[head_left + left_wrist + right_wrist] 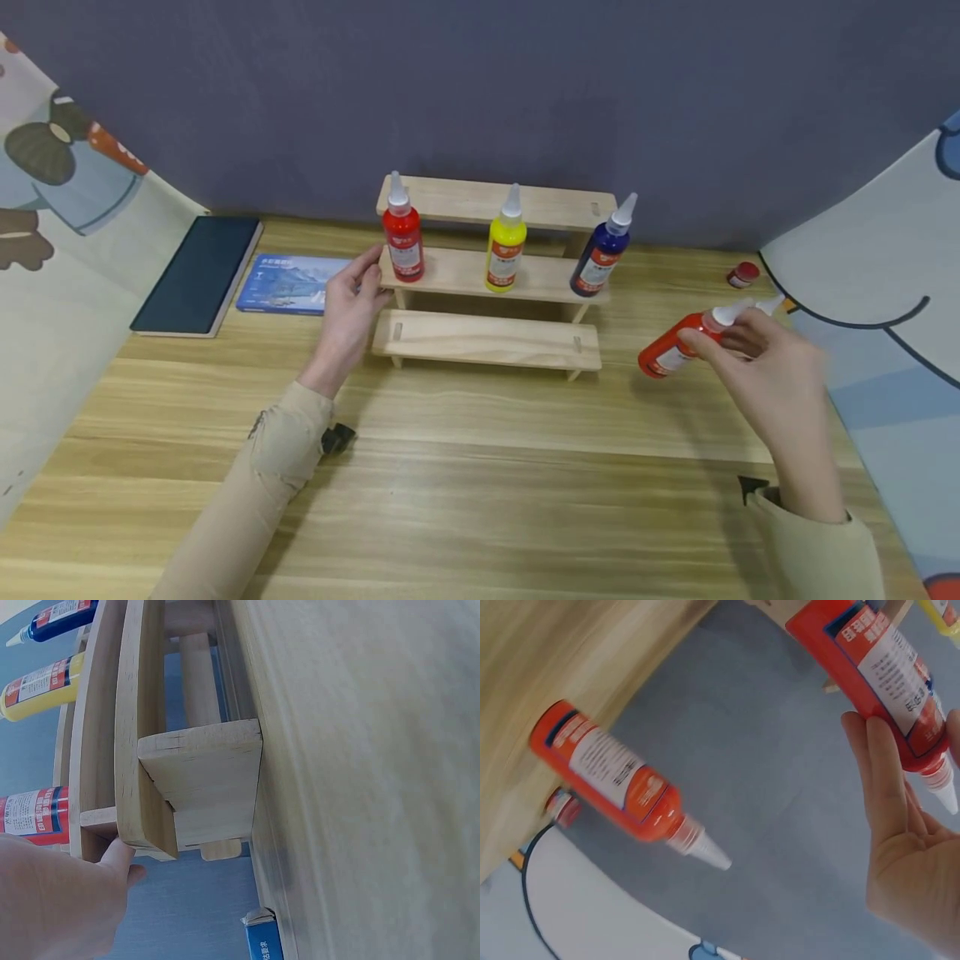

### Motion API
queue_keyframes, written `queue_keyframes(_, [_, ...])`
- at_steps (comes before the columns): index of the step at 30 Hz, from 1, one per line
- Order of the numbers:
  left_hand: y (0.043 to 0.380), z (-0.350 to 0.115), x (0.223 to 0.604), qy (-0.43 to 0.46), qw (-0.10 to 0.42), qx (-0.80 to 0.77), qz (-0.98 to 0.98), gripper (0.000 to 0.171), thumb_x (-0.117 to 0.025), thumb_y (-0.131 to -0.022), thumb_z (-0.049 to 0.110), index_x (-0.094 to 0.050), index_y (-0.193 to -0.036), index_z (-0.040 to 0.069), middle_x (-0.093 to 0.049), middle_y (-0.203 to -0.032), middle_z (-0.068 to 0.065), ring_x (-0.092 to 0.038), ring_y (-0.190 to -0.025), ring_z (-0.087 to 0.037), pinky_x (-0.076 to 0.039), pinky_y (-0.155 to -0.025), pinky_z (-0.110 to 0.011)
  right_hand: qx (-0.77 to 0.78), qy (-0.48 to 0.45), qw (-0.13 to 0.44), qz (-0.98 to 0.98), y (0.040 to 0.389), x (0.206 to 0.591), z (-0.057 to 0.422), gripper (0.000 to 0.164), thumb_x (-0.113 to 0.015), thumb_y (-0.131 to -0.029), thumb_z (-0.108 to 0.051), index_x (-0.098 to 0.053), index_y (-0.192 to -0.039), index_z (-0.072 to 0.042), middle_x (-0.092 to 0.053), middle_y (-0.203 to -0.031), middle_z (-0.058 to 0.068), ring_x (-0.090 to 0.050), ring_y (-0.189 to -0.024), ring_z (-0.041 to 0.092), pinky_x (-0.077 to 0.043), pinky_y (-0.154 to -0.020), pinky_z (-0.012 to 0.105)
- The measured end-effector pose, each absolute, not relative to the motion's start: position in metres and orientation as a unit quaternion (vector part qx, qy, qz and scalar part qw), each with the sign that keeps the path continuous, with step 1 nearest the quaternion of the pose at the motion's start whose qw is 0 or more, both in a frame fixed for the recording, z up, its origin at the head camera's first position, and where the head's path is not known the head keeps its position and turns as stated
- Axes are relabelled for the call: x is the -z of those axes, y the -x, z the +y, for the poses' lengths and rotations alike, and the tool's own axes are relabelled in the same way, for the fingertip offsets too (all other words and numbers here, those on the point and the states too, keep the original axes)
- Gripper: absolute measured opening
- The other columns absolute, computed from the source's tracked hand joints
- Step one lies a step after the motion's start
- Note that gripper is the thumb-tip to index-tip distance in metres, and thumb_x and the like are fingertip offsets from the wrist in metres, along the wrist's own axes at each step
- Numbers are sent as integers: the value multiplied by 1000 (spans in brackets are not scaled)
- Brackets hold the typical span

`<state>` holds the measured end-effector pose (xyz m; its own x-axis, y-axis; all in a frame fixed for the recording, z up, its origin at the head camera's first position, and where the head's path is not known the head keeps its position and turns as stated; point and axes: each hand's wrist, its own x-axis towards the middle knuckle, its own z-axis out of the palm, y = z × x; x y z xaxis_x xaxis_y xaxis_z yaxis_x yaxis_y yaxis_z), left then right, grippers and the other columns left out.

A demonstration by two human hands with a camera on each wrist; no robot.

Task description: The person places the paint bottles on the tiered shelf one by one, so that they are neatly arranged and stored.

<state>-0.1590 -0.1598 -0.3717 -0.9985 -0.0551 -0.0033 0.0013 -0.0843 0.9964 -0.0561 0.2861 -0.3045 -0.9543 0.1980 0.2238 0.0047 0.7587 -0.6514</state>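
Observation:
A three-tier wooden display rack [487, 337] stands against the back panel. My left hand [352, 292] grips the left end of its middle tier. On that tier are a red paint bottle [403, 242], a yellow one [506, 254] and a dark blue one [600, 260], all with white pointed nozzles. To the right of the rack, my right hand [780, 375] holds another red paint bottle [667, 350] near its neck, tilted above the table. Beside it an orange-red bottle [604, 772] stands on the table; in the head view my hand hides most of it.
A small red-lidded jar [742, 275] sits at the back right. Left of the rack lie a dark-covered book [197, 275] and a blue box with a mountain picture [288, 283]. Printed fabric sheets [862, 250] border both sides of the wooden table [465, 492].

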Motion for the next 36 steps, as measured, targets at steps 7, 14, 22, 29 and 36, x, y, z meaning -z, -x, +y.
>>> queue_keyframes(7, [160,-159,372,-28,19,734,-679,47,-38,-117,6,-36,-163,-3,-32,-171,-19,-42,-151,-32,-48,-119,-37,-341,27,155,-927,68,305,269,47,-90,-92,-30,-73,-118,6,-76,-108,27,-55,-82,-22,-46,-75,-2])
queue_keyframes(14, [160,-159,372,-27,18,727,-686,47,-39,-117,7,-37,-164,-2,-32,-171,-18,-43,-151,-32,-48,-119,-37,-343,21,144,-928,76,304,253,48,-89,-92,-34,-74,-118,3,-77,-108,23,-56,-81,-19,-47,-73,1])
queue_keyframes(22, [160,-159,372,-22,17,730,-683,48,-38,-117,7,-36,-164,-2,-32,-172,-18,-42,-152,-32,-48,-120,-37,-359,-12,147,-922,85,306,236,45,-93,-88,-35,-75,-110,1,-79,-103,19,-57,-79,-21,-49,-70,1])
queue_keyframes(29, [160,-159,372,-20,17,728,-685,48,-38,-117,8,-36,-164,-2,-32,-172,-17,-42,-152,-31,-48,-120,-37,-374,-34,136,-917,93,311,223,41,-92,-89,-31,-73,-106,1,-79,-103,19,-75,-90,11,-50,-74,0])
queue_keyframes(36, [160,-159,371,-21,19,727,-686,48,-39,-117,8,-36,-164,-1,-32,-171,-17,-42,-152,-31,-48,-119,-37,-372,-41,131,-918,98,317,216,40,-94,-87,-29,-74,-106,0,-80,-103,20,-78,-95,36,-48,-72,-1])
